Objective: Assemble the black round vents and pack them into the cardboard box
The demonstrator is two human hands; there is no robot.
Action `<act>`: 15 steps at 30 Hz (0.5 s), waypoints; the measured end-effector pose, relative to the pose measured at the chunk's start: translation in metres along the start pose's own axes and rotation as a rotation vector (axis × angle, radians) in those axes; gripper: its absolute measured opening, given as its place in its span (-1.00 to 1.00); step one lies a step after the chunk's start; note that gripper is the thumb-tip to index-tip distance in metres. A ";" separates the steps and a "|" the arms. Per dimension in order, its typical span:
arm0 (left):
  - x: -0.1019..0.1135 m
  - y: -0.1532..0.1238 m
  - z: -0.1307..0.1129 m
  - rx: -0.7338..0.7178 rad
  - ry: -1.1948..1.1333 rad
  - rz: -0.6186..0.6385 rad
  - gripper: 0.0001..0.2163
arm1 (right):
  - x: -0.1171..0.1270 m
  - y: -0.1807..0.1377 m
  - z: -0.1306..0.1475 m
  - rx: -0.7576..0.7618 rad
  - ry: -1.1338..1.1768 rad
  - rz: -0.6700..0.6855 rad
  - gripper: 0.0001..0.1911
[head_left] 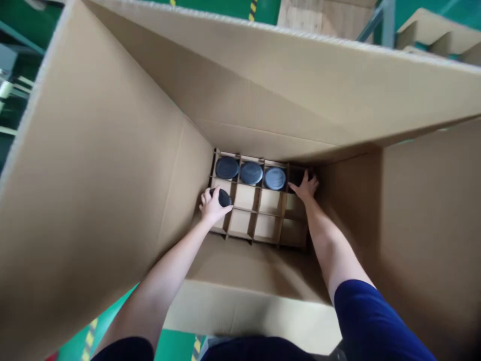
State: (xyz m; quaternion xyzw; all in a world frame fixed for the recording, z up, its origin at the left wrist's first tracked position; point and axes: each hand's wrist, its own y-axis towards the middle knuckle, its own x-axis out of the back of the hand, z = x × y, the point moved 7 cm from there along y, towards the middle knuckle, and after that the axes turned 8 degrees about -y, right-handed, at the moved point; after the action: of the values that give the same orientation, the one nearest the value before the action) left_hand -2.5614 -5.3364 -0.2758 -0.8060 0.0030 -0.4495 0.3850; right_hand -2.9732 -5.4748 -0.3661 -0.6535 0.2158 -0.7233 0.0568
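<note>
My left hand (213, 204) is closed around a black round piece (224, 197), at the left compartment of the middle row. In the far right corner, my right hand (306, 186) has its thumb and fingers around a dark round piece (296, 174), which is partly hidden and in shadow. Three dark round pieces, one at the left (227, 167), one in the middle (251, 172) and one at the right (275, 178), sit in the back row of the cardboard divider grid (257, 200). The grid lies at the bottom of a deep cardboard box (112, 125).
High box walls surround both arms, with the front flap (248, 308) near my body. Outside are a green floor (176, 346) with yellow-black tape, a wooden board (319, 17), a metal frame post (388, 25) and more cardboard dividers (436, 30) at the upper right.
</note>
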 end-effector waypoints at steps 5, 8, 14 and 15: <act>-0.022 0.008 0.003 -0.003 -0.046 0.028 -0.04 | -0.028 0.026 -0.007 0.031 0.047 0.015 0.05; -0.028 0.018 0.001 -0.024 -0.051 -0.027 -0.03 | -0.040 0.020 -0.010 0.040 0.115 0.002 0.05; -0.046 0.043 0.001 -0.225 0.094 -0.012 -0.07 | -0.030 -0.004 0.012 0.119 -0.005 -0.051 -0.18; -0.051 0.046 0.006 -0.235 0.114 0.001 -0.12 | -0.029 -0.005 0.019 0.149 -0.038 -0.034 -0.23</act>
State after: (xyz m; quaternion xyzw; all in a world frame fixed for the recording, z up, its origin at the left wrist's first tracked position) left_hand -2.5715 -5.3474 -0.3434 -0.8188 0.0778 -0.4909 0.2872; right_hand -2.9499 -5.4644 -0.3898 -0.6647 0.1491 -0.7256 0.0974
